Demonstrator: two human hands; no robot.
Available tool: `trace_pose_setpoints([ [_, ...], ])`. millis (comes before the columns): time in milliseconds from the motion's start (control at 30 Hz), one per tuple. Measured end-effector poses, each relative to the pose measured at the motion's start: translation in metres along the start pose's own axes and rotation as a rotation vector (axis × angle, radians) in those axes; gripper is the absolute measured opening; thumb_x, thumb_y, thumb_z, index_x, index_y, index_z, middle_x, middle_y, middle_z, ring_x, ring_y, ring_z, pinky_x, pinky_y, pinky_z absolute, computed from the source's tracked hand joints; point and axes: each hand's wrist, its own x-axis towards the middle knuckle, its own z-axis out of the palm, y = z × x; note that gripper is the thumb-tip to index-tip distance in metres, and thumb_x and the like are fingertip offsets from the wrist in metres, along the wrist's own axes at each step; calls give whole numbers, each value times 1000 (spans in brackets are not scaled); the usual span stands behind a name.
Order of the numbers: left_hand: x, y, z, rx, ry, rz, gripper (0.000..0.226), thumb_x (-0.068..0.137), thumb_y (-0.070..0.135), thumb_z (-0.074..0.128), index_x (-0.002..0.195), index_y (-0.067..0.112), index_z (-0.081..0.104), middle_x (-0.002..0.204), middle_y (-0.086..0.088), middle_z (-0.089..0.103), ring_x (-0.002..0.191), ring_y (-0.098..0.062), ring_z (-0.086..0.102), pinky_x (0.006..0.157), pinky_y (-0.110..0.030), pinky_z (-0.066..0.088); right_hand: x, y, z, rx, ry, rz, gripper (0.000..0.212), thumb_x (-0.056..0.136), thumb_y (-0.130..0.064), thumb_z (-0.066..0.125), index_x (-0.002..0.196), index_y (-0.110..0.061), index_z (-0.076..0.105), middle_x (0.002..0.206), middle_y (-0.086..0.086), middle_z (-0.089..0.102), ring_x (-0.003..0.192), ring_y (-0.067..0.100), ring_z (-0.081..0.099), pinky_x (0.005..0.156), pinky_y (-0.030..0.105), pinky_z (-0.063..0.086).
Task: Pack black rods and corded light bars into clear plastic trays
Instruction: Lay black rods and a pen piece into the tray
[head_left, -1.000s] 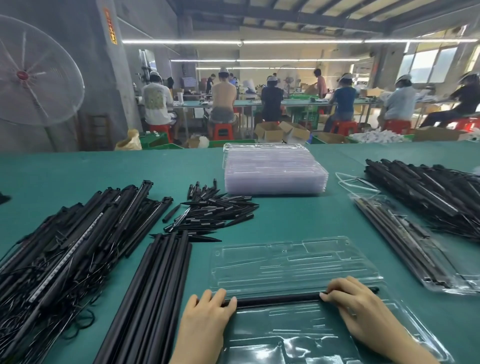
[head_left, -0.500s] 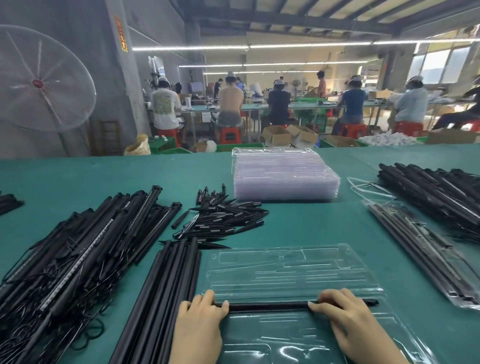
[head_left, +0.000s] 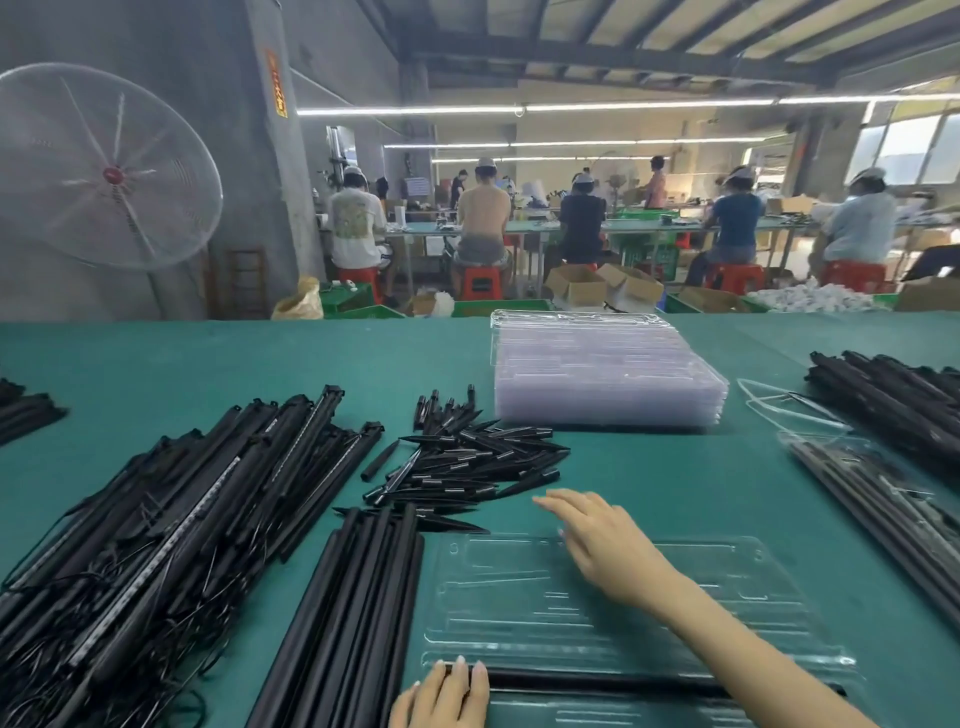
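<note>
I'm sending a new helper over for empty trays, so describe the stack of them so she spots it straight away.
On the green table, look to its far edge, just right of centre. The stack of clear trays sits there, beyond the pile of short black spikes. It is the only pale, see-through block; everything around it is black.

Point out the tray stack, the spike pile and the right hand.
Tray stack (head_left: 605, 374), head view, top tray's middle.
Spike pile (head_left: 467, 462), head view, pile's centre.
Right hand (head_left: 602, 540), head view, back of hand.

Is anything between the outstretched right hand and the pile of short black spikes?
Nothing visible. The right hand is open above the clear tray's far edge; only bare green table lies between its fingertips and the spike pile.
</note>
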Motion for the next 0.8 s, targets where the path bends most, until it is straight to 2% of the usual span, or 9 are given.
trace_pose_setpoints([
  [67,1,-2,2,-131,-9,18,35,68,25,43,56,25,75,53,17,62,52,5,62,44,-8,45,32,3,13,-54,-97,53,52,103,-23,30,152,-26,14,159,-8,11,139,17,24,106,37,31],
  [167,2,-8,5,-243,14,13,31,66,23,43,60,33,72,47,19,55,42,7,53,38,-9,41,65,8,30,-88,-204,120,54,104,-26,26,153,-21,3,161,-3,-2,143,18,15,111,43,24],
  [233,12,-14,3,-152,91,41,23,78,20,38,78,36,54,41,19,49,35,6,45,35,-9,35,78,10,38,-119,-210,171,55,104,-25,27,153,-19,3,161,-2,1,142,19,17,109,44,26],
  [333,21,-14,10,16,222,26,18,85,16,31,70,25,31,31,10,35,35,2,30,43,-22,33,88,7,47,-158,-40,278,57,97,-7,40,148,-15,17,151,7,26,129,27,32,95,38,39],
  [400,22,-6,10,29,129,-47,13,59,27,54,53,27,42,35,8,36,32,-3,34,42,-18,25,89,3,51,-201,39,299,54,89,3,43,138,-13,30,138,9,35,117,28,39,85,35,42],
  [467,17,2,10,48,10,-100,15,45,25,64,42,23,50,43,8,43,35,-9,41,40,-16,31,88,2,51,-311,53,265,43,89,2,46,129,-10,37,132,8,39,114,28,41,85,35,40],
  [567,9,7,11,63,-64,-133,15,47,12,48,48,21,60,56,3,57,41,-15,50,42,-18,39,83,5,46,-414,45,175,34,92,-6,51,124,-11,42,129,6,45,119,27,40,90,37,34],
  [700,5,11,1,51,-187,-153,51,5,13,74,56,13,68,64,-4,65,47,-21,58,44,-20,45,71,9,32,-418,-20,75,38,85,2,55,117,-14,44,121,2,51,116,22,44,88,36,33],
  [800,7,13,-10,20,-221,-158,57,3,15,80,58,10,68,65,-7,63,48,-21,58,46,-21,49,63,11,23,-403,-69,44,38,87,-1,55,122,-13,43,122,3,53,117,23,46,90,35,34],
])
